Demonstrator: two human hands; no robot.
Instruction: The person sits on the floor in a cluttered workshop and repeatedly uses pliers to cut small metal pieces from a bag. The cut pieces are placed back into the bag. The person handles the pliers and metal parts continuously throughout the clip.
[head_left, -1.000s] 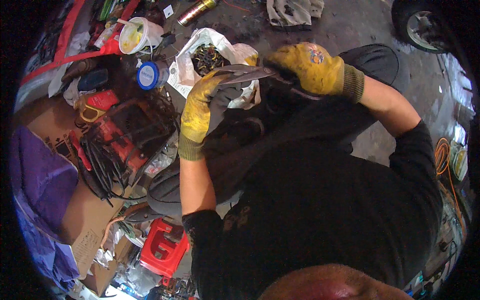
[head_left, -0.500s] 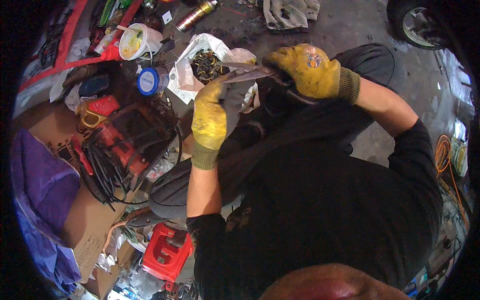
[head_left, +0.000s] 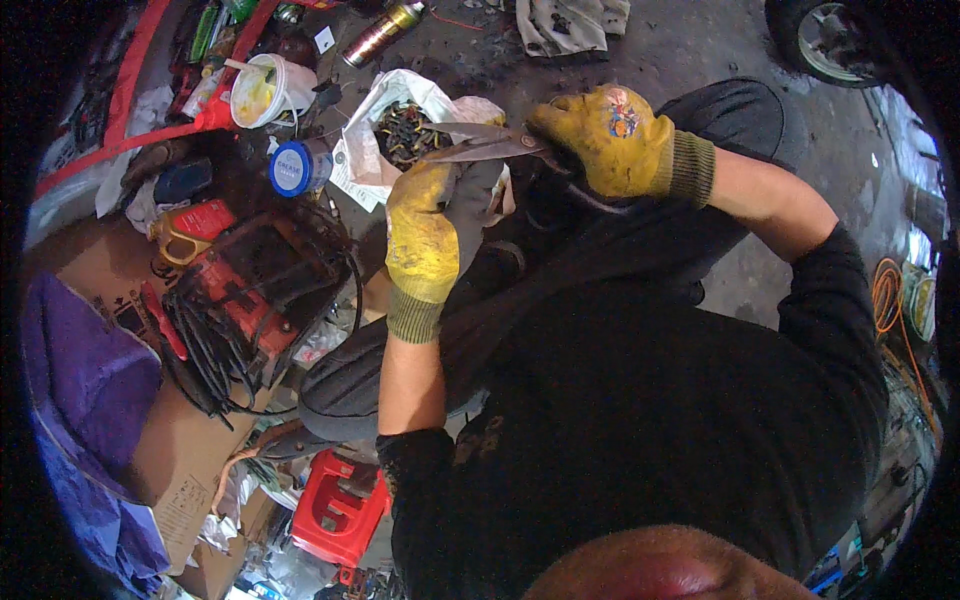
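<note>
One pair of shears (head_left: pixel 505 148) is gripped by its handles in right hand (head_left: pixel 620 145) | long axis laid crosswise, parted blades pointed left | lower tip seen at left hand (head_left: pixel 422 230), whose grip cannot be told

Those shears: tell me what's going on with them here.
The gloved right hand holds the shears, their blades parted and pointing left. The gloved left hand is up by the lower blade; whether it grips anything is unclear. An open white bag of small dark and yellow pieces sits just beyond.
</note>
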